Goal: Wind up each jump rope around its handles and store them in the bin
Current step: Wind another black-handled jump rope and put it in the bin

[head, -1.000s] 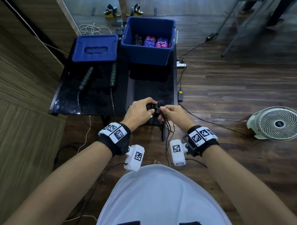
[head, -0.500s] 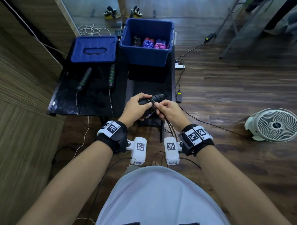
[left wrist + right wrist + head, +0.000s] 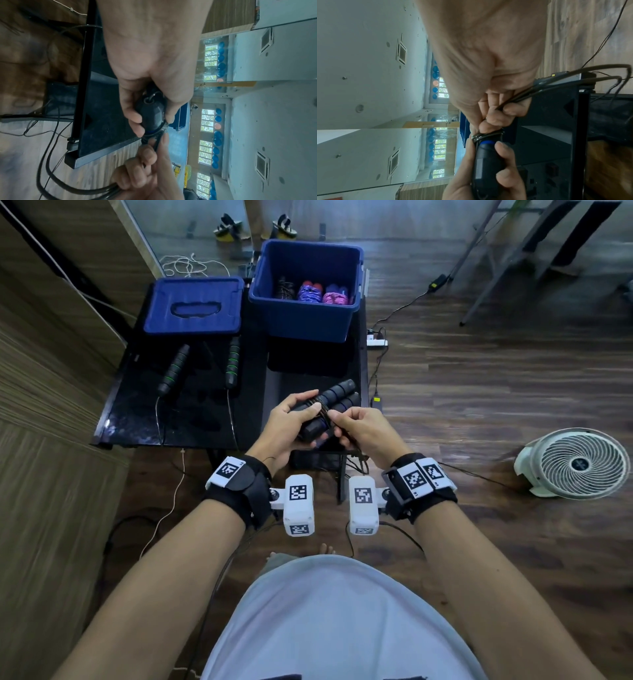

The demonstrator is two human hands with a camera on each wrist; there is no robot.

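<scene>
**Black rope handles bundled in the left hand, cord pinched by the right**

The left hand (image 3: 289, 426) curls its fingers and thumb around a pair of black handles with blue rings (image 3: 334, 402), held side by side above the near edge of the dark tabletop (image 3: 137, 412). The handles tilt up and away to the right, their far ends clear of the hand. Several turns of thin black cord (image 3: 321, 414) already wrap the bundle just beside the left thumb. The right hand (image 3: 363, 429) pinches that cord between thumb and forefinger right against the wraps, its other fingers curled over loose loops. In the right wrist view those loops (image 3: 583, 75) arc out from under the curled fingers; in the left wrist view they hang toward the wooden floor (image 3: 56, 175).

Farther back on the tabletop lies another jump rope with green-ringed black handles (image 3: 174, 369), unwound, its two handles apart and its thin cord trailing over the near edge. Behind it sits a blue lid (image 3: 193, 306), lying flat. To the lid's right stands the open blue bin (image 3: 308, 316), holding three wound ropes: one dark, one purple with a red tip, one pink.

A white fan (image 3: 575, 463) lies on the floor at the right.
</scene>
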